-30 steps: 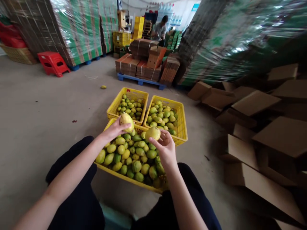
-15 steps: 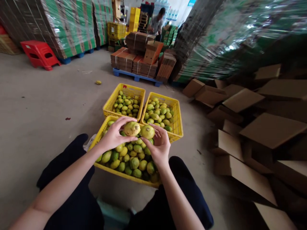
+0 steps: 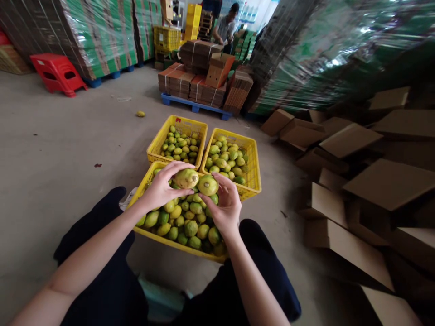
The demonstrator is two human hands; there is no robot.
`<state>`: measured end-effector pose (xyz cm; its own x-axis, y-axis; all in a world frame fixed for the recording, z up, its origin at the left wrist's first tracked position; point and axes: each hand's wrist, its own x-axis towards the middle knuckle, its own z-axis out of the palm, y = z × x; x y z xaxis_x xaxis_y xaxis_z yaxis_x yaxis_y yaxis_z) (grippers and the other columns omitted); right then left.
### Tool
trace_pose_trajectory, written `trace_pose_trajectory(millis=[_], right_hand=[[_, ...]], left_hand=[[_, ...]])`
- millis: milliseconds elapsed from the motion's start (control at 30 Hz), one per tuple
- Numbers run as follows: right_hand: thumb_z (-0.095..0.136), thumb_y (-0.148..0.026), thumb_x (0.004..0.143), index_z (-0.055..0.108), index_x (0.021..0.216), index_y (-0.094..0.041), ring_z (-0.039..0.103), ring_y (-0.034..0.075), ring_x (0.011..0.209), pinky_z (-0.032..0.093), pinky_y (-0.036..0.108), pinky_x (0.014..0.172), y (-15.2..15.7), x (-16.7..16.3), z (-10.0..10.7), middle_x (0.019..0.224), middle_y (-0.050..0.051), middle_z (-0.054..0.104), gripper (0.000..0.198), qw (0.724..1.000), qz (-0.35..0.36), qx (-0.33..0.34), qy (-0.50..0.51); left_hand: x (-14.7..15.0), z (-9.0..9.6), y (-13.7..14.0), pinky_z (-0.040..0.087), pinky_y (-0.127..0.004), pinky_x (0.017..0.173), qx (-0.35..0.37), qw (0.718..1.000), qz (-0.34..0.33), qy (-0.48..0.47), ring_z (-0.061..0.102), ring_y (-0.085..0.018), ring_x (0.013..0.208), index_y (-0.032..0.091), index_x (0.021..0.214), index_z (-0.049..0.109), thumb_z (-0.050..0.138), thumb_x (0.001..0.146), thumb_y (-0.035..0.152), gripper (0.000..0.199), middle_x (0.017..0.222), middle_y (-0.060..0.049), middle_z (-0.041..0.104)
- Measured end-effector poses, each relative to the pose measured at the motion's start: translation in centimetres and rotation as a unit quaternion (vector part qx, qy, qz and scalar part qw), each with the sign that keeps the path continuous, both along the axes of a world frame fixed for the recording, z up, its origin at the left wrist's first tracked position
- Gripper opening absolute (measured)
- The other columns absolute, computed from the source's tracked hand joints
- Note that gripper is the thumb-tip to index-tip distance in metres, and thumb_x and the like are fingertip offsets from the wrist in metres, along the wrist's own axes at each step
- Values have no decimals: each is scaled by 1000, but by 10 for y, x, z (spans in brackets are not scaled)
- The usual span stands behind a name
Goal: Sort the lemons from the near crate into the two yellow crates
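One lemon [image 3: 186, 179] is pinched by the left hand [image 3: 159, 188] and another lemon [image 3: 208, 185] by the right hand [image 3: 228, 203], each opened only to fruit width, above the near yellow crate [image 3: 180, 246]. Side-by-side holding-up seems in hand; contact between the two is hard to judge. Steady pinches are called for next.

"Where was it brightest?"
"At the back wall [image 3: 267, 16], which looked washed out; white glare streaked the right-hand plastic wrap [image 3: 326, 68]."
"And the shadows?"
"Soft under the front crate [image 3: 180, 246], deeper among the cardboard boxes [image 3: 390, 183]."
"Sharpness?"
"Fair in the middle; towards the sides, things looked stretched and smeared."
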<state>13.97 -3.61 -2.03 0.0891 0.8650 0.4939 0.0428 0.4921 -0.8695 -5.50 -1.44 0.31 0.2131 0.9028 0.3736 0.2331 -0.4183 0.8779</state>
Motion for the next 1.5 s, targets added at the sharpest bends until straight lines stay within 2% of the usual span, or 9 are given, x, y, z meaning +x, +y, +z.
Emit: trace_pose_trajectory(millis=[267, 500, 667, 800, 967, 1167, 1333, 1400, 1500], right_hand=[[83, -22, 72, 63, 113, -29, 61, 26, 119, 47, 47, 108, -1, -1, 1, 120, 5, 67, 47, 999, 11, -14, 26], [85, -25, 70, 64, 113, -27, 63, 27, 116, 48, 48, 107, -2, -5, 4, 120, 6, 68, 48, 996, 32, -54, 58], [87, -28, 67, 64, 110, -28, 65, 25, 110, 51, 45, 101, 1, -5, 6, 114, 5, 69, 48, 994, 33, -73, 73], [87, -29, 66, 64, 108, -29, 67, 23, 102, 55, 40, 93, 2, -3, 7, 110, 2, 70, 48, 989, 37, -111, 91], [85, -39, 68, 65, 100, -26, 69, 22, 94, 58, 38, 86, 5, -3, 2, 102, 1, 73, 40, 970, 38, -207, 124], [82, -52, 65, 67, 87, -23, 70, 18, 64, 61, 31, 62, 16, -4, -5, 81, 0, 76, 40, 902, 115, -349, 227], [81, -55, 62, 71, 86, -20, 71, 21, 58, 63, 34, 56, 21, -5, -4, 82, 4, 79, 43, 881, 138, -365, 269], [81, -53, 63, 72, 85, -20, 72, 21, 60, 64, 33, 57, 22, -3, -4, 83, 5, 79, 41, 875, 146, -368, 280], [78, -52, 68, 71, 87, -20, 72, 20, 62, 64, 31, 60, 22, 0, -4, 84, 4, 79, 38, 870, 165, -368, 283]], left_hand=[[1, 5, -4, 40, -44, 113, -44, 999, -29, -14, 52, -29, 129, 28, 132, 62, 81, 75, 35, 61, 137, -9, 59], [-1, -5, -6, 34, -43, 116, -151, 986, -61, -22, 45, -31, 137, 25, 142, 46, 66, 86, 35, 61, 144, -9, 53], [-4, -13, -1, 31, -46, 118, -187, 975, -84, -87, 36, -35, 142, 22, 139, 49, 63, 78, 31, 63, 143, -9, 54], [-2, -12, 0, 33, -45, 117, -235, 953, -105, -157, 40, -34, 140, 23, 134, 54, 64, 75, 28, 61, 137, -7, 58], [5, -9, 1, 46, -39, 104, -324, 915, -93, -222, 53, -31, 128, 22, 125, 60, 72, 71, 27, 56, 122, -6, 66], [16, -11, 4, 56, -30, 76, -363, 894, -36, -261, 67, -23, 94, 19, 116, 63, 83, 67, 24, 53, 104, -6, 71], [19, -10, 13, 52, -25, 53, -418, 839, -35, -346, 64, -15, 61, 12, 108, 65, 64, 86, 40, 35, 89, -10, 73], [19, -11, 16, 52, -27, 52, -442, 817, -39, -369, 65, -17, 60, 11, 114, 63, 57, 91, 42, 39, 88, -11, 73], [19, -14, 17, 52, -28, 53, -456, 802, -57, -381, 66, -19, 63, 12, 122, 61, 55, 92, 40, 42, 89, -11, 73]])
